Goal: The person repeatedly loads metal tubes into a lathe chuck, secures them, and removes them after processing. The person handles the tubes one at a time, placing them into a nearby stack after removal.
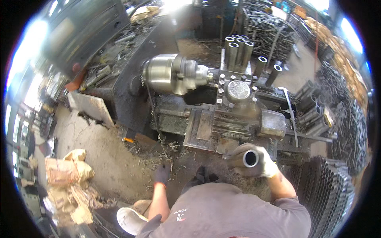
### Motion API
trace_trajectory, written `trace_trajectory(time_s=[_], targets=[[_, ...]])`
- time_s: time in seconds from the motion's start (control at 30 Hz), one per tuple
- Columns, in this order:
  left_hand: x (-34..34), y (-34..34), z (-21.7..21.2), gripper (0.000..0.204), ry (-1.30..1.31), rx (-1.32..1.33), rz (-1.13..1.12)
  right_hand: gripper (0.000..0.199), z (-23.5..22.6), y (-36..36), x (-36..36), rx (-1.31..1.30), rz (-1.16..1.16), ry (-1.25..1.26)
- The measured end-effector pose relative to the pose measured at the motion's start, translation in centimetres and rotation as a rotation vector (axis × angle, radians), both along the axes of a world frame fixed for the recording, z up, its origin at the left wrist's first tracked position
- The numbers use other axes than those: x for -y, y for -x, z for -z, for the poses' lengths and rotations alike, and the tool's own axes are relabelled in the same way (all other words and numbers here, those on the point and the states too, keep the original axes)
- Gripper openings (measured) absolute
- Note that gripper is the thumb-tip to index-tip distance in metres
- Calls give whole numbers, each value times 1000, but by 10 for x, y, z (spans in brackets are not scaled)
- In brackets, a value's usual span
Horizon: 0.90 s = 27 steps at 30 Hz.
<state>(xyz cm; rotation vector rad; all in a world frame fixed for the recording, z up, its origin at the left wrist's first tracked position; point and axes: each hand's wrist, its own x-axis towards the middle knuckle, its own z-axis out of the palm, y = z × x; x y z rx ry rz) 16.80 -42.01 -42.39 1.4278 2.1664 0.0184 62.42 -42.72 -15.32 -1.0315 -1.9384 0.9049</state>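
Observation:
My right hand (260, 163), in a soiled white work glove, is wrapped round a short metal tube (244, 159). The tube's round open end faces up, just in front of the lathe carriage (234, 123). Low at my left side hangs my left hand (162, 174) in a dark glove, over the floor and away from the machine. Its fingers are too dark and small to read. Beyond my hands, the lathe's shiny chuck (162, 74) sits left of the square tool post (238, 90), which has several bolts around a round cap.
Several tubes (238, 55) stand upright behind the tool post. A metal bar (291, 117) lies across the lathe bed at right. Stacked tubes (327, 194) rise at my right. Metal chips (170, 150) litter the floor below the lathe; paper sacks (65, 172) lie at left.

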Motion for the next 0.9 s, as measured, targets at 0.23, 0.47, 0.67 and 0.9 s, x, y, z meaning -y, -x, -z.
trace_trajectory(time_s=[0.23, 0.47, 0.67, 0.9], targets=[[432, 64, 154, 58, 449, 113, -372, 44, 55, 41, 9, 32, -161, 161], [530, 26, 163, 59, 135, 255, -926, 39, 67, 164, 46, 251, -477, 139], [578, -17, 117, 54, -158, 361, -1070, 53, 75, 348, 152, 353, -1099, -107], [766, -139, 187, 46, -309, 106, -1957, 54, 65, 499, 348, 414, -1749, -200]])
